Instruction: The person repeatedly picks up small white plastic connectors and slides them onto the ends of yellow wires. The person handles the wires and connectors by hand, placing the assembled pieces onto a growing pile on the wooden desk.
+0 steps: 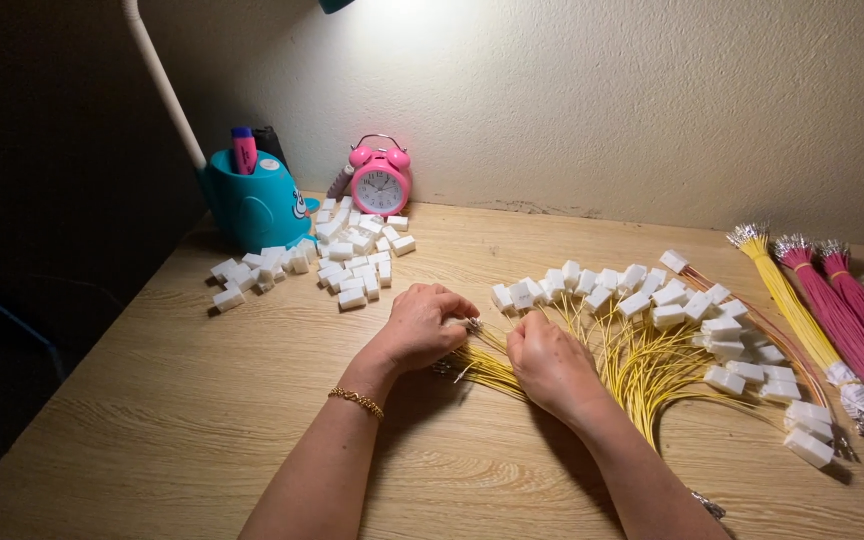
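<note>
My left hand (420,328) is curled shut over the metal-tipped ends of a bunch of thin yellow wires (642,365) near the middle of the wooden table (152,420). My right hand (550,362) rests just to its right, fingers closed on the same wire ends. The wires fan out to the right, each ending in a small white plastic connector (668,296). A gold bracelet (356,401) sits on my left wrist.
A heap of loose white connectors (347,262) lies at the back left. Behind it stand a pink alarm clock (380,178) and a teal lamp base (252,200) holding pens. Tied bundles of yellow wires (787,295) and pink wires (847,315) lie at the right edge.
</note>
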